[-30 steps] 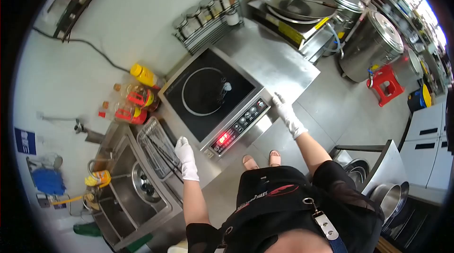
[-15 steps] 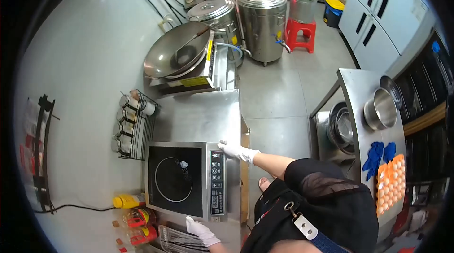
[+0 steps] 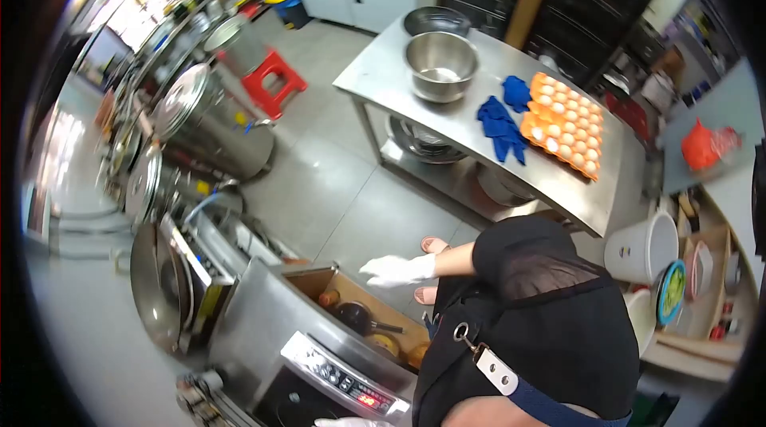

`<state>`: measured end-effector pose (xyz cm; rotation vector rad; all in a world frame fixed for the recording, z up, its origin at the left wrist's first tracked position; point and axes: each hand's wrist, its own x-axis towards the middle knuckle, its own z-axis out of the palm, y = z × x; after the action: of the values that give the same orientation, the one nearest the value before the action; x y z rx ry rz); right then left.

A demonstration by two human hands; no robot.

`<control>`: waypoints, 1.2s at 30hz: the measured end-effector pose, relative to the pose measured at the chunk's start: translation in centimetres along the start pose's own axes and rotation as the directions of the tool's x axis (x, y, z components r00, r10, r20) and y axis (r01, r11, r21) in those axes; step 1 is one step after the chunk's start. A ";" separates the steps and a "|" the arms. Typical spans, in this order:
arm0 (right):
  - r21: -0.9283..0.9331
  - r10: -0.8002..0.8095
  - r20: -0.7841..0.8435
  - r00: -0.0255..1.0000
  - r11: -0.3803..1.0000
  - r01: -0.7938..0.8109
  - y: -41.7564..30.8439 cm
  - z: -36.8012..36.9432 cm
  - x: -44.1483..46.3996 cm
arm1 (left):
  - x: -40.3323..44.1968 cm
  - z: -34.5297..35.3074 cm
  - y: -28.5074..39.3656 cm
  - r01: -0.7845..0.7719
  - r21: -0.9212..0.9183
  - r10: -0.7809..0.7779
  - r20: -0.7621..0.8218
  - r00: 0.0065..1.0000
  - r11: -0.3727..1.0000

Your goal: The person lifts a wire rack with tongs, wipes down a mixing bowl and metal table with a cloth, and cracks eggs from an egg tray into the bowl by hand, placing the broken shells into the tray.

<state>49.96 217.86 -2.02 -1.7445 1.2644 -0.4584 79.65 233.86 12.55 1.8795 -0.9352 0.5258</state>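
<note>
- The flat black cooker [image 3: 291, 401] sits on the steel surface [image 3: 251, 311], at the bottom of the view, partly cut off.
- Its long button strip [image 3: 343, 373] slants from upper left to lower right, with red lights near the right end.
- The white-gloved left hand [image 3: 351, 423] is the nearer one. It shows beside the strip, over the cooker's glass side. Most of it is cut off, so I can't tell if it touches or grips anything.
- The white-gloved right hand [image 3: 392, 270] has straight fingers pointing left and holds nothing that I can see.
- From the right hand, the cooker lies down and a bit left, past the shelf [image 3: 387, 307] with the dark pan [image 3: 353, 315].
</note>
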 end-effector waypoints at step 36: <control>0.929 0.927 -0.347 -0.144 0.360 0.080 17.9 -21.6 -34.2 | -41.2 36.2 50.2 0.441 -0.476 0.648 0.596 -0.475 0.761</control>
<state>10.42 237.42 1.32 0.3668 2.0807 -1.5311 13.72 204.23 -4.72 0.8630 -2.1481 -1.8725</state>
